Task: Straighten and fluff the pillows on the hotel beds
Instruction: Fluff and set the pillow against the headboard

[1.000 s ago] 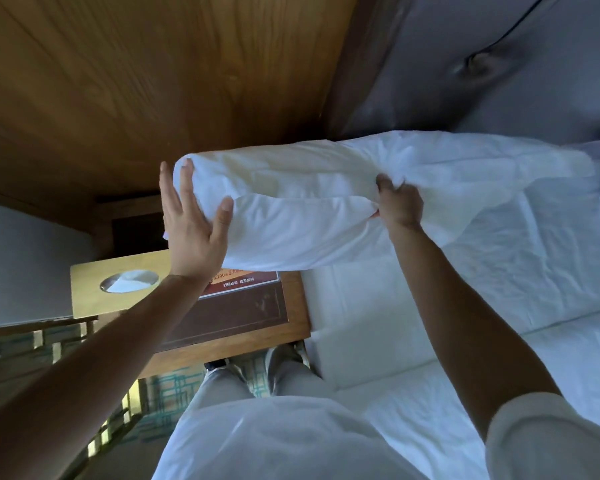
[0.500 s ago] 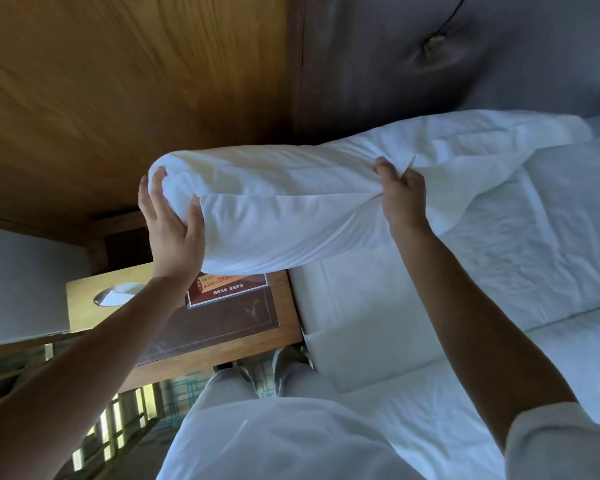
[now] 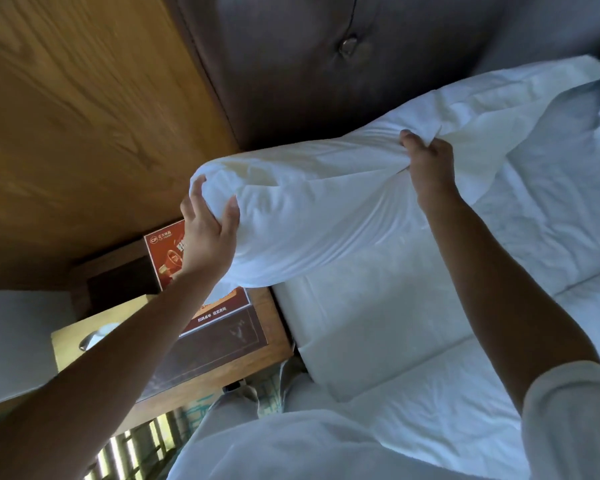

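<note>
The white pillow [image 3: 326,209] is up off the bed [image 3: 465,341], by the gray headboard [image 3: 326,81]. The left hand [image 3: 207,233] cups its end; the right hand [image 3: 428,164] pinches its cover. A tissue box [image 3: 77,337] with a tissue sits on the nightstand [image 3: 229,368].

We reach both bare arms forward and up, the left arm [image 3: 94,368] running from seven o'clock toward one o'clock, the right arm [image 3: 499,289] from five o'clock toward eleven. Our left hand [image 3: 207,233] cups the end of the pillow [image 3: 309,216], fingers spread and curled over it, thumb pressed at its three o'clock side. Our right hand [image 3: 428,164] is clenched, pinching a bunch of pillow fabric, a white sleeve [image 3: 568,420] at its upper arm
</note>
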A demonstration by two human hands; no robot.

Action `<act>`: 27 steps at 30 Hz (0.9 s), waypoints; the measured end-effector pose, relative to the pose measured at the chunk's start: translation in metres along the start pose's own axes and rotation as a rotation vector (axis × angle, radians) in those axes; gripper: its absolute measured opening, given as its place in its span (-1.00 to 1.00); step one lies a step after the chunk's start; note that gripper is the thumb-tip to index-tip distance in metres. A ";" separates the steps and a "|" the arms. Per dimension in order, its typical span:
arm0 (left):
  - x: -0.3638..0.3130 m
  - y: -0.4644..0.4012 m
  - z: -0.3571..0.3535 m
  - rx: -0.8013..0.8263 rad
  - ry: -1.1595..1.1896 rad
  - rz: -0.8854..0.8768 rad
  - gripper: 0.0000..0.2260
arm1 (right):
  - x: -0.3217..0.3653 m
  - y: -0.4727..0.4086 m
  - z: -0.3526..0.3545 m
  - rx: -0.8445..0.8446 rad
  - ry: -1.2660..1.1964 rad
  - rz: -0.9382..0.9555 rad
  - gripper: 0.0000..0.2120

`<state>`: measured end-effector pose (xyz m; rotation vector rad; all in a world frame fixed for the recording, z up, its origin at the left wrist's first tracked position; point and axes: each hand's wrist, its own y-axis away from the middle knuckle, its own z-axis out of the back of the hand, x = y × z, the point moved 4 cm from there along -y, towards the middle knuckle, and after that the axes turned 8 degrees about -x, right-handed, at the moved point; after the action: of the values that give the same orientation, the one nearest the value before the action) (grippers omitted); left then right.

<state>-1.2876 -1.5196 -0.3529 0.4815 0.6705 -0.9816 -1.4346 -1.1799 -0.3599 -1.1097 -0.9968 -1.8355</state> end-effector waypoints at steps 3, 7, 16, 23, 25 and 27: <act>-0.023 -0.012 -0.028 0.095 -0.017 0.009 -0.40 | -0.001 -0.032 0.025 -0.057 0.013 -0.007 -0.73; -0.046 -0.014 -0.063 0.180 -0.036 -0.014 -0.37 | -0.007 -0.064 0.054 -0.121 0.004 -0.034 -0.79; -0.034 -0.023 -0.077 0.169 -0.088 0.000 -0.38 | -0.012 -0.067 0.054 -0.023 0.063 -0.148 -0.81; -0.030 -0.044 -0.056 0.179 -0.215 -0.097 -0.37 | -0.018 -0.059 0.057 0.111 0.119 -0.284 -0.77; -0.037 -0.046 -0.046 0.160 -0.212 -0.168 -0.39 | -0.015 -0.052 0.061 0.116 0.124 -0.297 -0.72; -0.050 -0.045 -0.032 0.098 -0.214 -0.304 -0.44 | -0.009 -0.044 0.065 0.127 0.177 -0.277 -0.72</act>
<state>-1.3556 -1.4911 -0.3438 0.3594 0.5121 -1.3374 -1.4492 -1.1027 -0.3576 -0.7479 -1.1896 -2.0166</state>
